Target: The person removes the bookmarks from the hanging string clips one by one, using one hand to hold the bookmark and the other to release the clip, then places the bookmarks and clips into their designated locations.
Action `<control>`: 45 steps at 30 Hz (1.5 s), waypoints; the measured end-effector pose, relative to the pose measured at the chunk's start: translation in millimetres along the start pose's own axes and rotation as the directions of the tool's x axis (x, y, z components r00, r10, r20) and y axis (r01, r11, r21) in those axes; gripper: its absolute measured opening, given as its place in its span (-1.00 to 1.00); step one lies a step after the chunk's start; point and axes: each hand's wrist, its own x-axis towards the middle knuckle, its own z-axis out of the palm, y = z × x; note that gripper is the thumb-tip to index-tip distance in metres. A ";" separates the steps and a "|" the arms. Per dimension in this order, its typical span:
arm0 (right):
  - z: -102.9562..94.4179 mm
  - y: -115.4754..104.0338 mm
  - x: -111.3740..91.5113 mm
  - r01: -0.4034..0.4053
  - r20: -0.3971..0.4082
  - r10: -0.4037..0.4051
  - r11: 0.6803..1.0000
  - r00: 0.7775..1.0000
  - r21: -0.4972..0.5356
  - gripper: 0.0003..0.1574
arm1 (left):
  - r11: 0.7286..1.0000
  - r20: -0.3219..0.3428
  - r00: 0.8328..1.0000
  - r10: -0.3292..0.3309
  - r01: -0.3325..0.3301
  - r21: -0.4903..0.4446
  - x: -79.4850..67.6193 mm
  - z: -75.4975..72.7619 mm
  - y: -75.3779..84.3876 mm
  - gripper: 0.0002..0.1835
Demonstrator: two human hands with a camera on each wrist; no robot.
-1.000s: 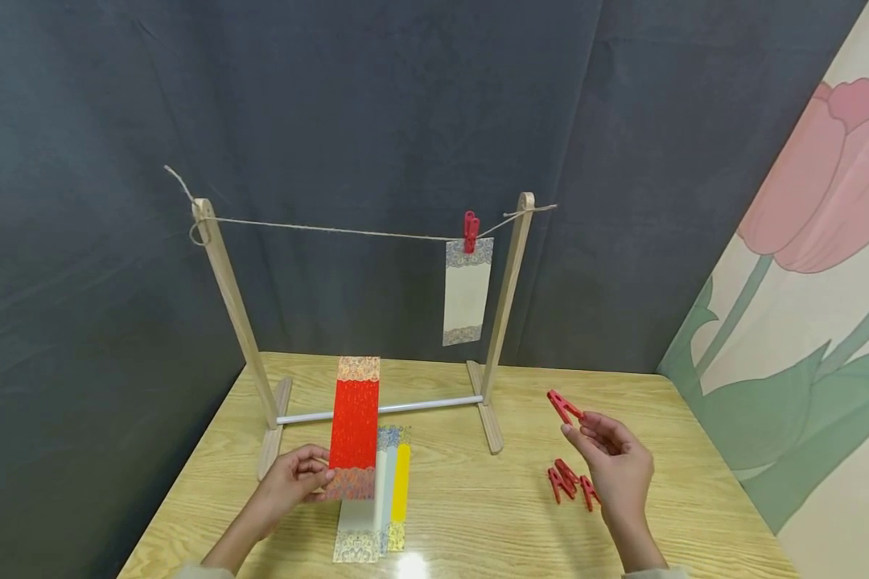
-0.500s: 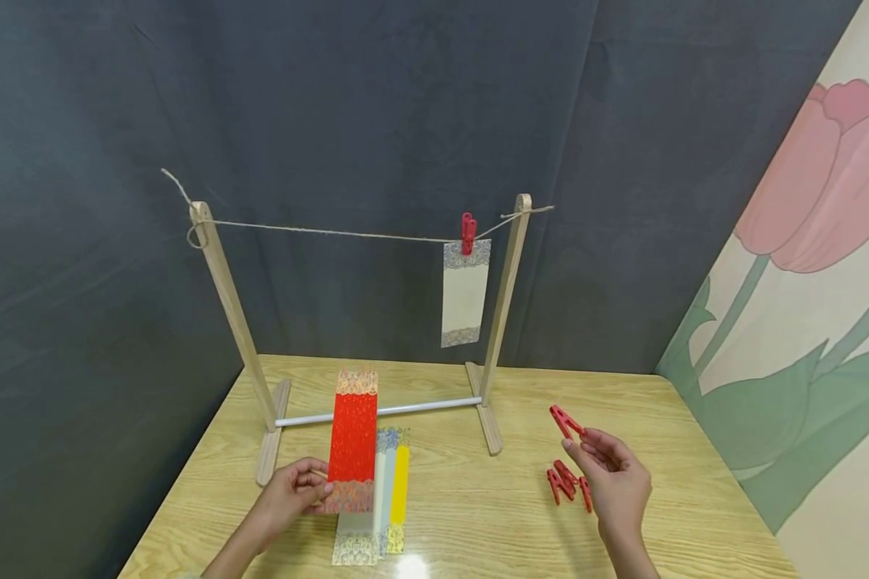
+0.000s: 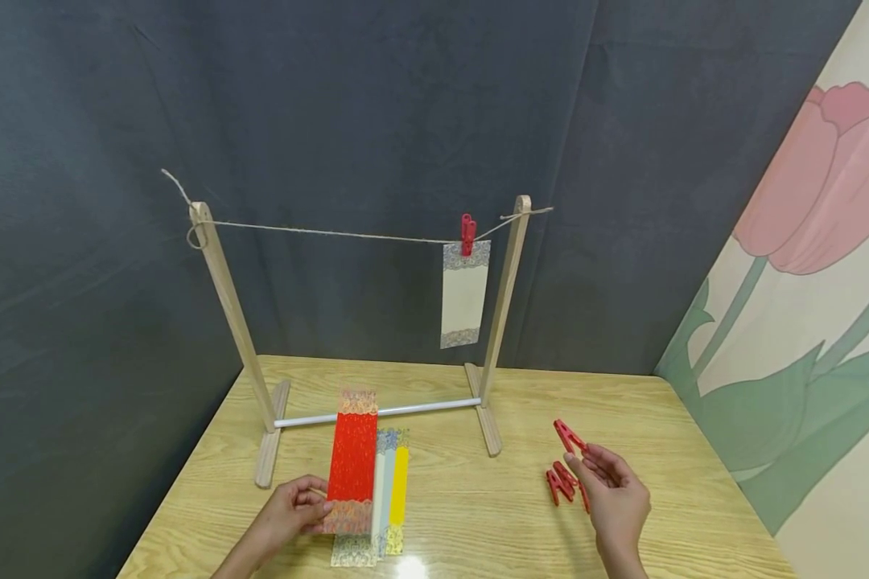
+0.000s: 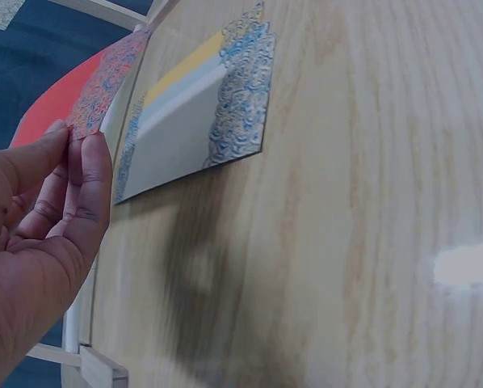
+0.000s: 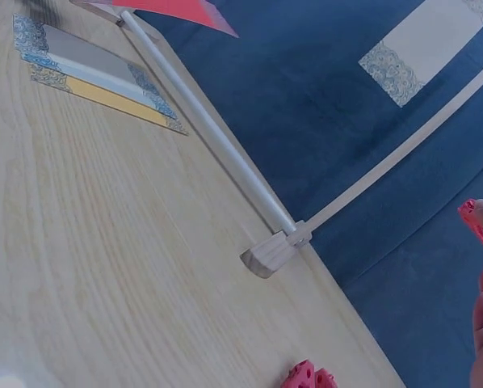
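Observation:
My left hand (image 3: 290,515) pinches the lower left edge of a red card with lace-patterned ends (image 3: 353,458), held above the table. Under it lie overlapping cards: a cream one (image 4: 181,129), a pale blue one (image 3: 387,490) and a yellow one (image 3: 399,486). Between thumb and fingers, my right hand (image 3: 614,498) holds a red clothespin (image 3: 568,435) in the air. Several more red clothespins (image 3: 561,481) lie on the table beside and partly behind that hand. On the string (image 3: 333,233), a clothespin (image 3: 467,235) holds up a cream card (image 3: 465,293).
The string runs between two wooden posts, the left post (image 3: 235,318) and the right post (image 3: 505,297). A pale rod (image 3: 427,408) joins their feet low down. Behind the wooden table (image 3: 492,515) hangs a dark curtain (image 3: 362,104); a tulip-patterned panel (image 3: 804,281) borders the right side.
The red card has come down and toward me in my left hand. My right hand has lowered slightly with its clothespin. The hanging card stays in place.

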 end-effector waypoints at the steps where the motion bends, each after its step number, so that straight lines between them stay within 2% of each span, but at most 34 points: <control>1: -0.3 1.0 0.0 -0.001 -0.003 0.001 1.000 1.000 0.002 -0.51 | 1.000 0.004 1.000 -0.004 0.004 -0.007 -0.4 0.1 -1.6 -0.65; 11: -4.9 14.7 2.9 -0.003 -0.018 0.002 0.999 1.000 -0.054 -0.55 | 0.999 0.001 0.999 -0.038 0.038 -0.033 -2.6 1.0 -12.9 -0.66; 22: -9.3 34.5 4.3 -0.054 -0.035 0.049 0.990 0.998 -0.134 -0.40 | 0.995 0.005 0.997 -0.077 0.078 -0.059 -2.5 -1.0 -22.5 -0.71; 30: -14.2 47.2 5.1 -0.053 -0.059 0.044 0.986 0.997 -0.159 -0.41 | 0.995 -0.008 0.996 -0.087 0.087 -0.044 -2.4 -3.3 -30.2 -0.73; 45: -22.7 68.1 6.5 -0.047 -0.117 0.023 0.977 0.993 -0.207 -0.45 | 0.994 0.012 0.994 -0.105 0.105 -0.032 -4.6 -4.0 -32.3 -0.76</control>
